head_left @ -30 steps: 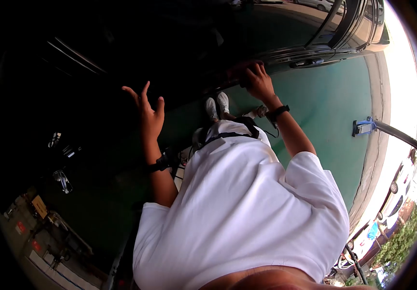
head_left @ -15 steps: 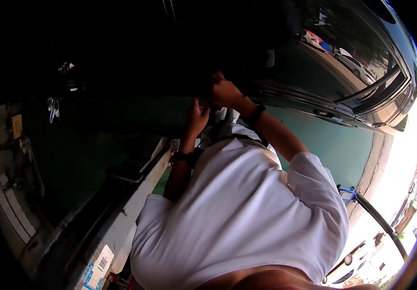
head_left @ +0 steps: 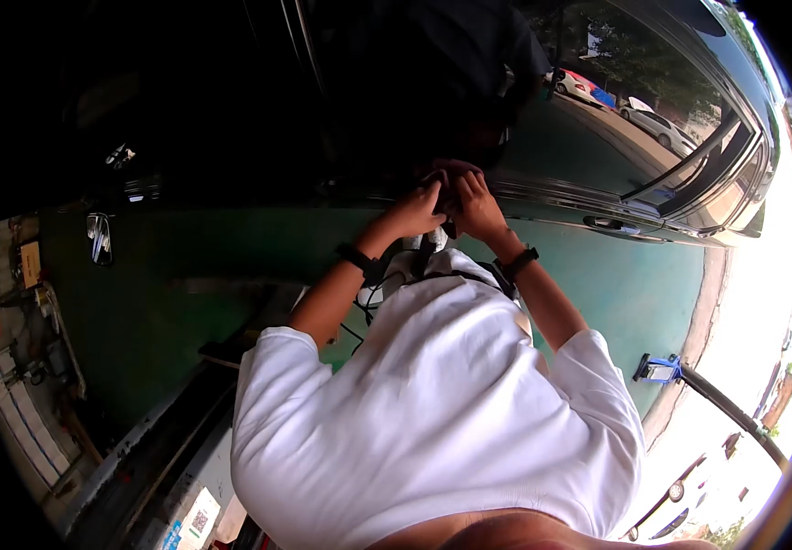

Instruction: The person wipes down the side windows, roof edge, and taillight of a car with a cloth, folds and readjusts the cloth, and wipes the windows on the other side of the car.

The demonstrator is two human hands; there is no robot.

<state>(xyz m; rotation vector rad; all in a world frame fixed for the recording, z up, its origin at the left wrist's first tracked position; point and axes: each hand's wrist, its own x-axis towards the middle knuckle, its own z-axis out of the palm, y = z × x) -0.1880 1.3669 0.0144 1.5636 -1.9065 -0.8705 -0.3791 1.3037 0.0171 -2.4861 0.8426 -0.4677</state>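
My left hand (head_left: 417, 213) and my right hand (head_left: 478, 205) are close together in front of my body, beside a dark car door. Between them is a dark, crumpled cloth (head_left: 452, 174), with the fingers of both hands closed on it. Shadow hides part of the cloth and some fingertips. Just beyond my hands lies the glossy car side (head_left: 552, 170), its window reflecting trees and parked cars. A black band sits on each wrist.
The car's door handle (head_left: 630, 225) is to the right, and its wing mirror (head_left: 99, 240) to the left. Green floor (head_left: 598, 275) runs beneath. Behind me at lower left is a long metal structure (head_left: 162, 440). A blue-ended dark arm (head_left: 662, 368) reaches in at right.
My left hand has risen to the right and now meets my right hand at the cloth. My right hand has shifted right and slightly down. The view has tilted a little.
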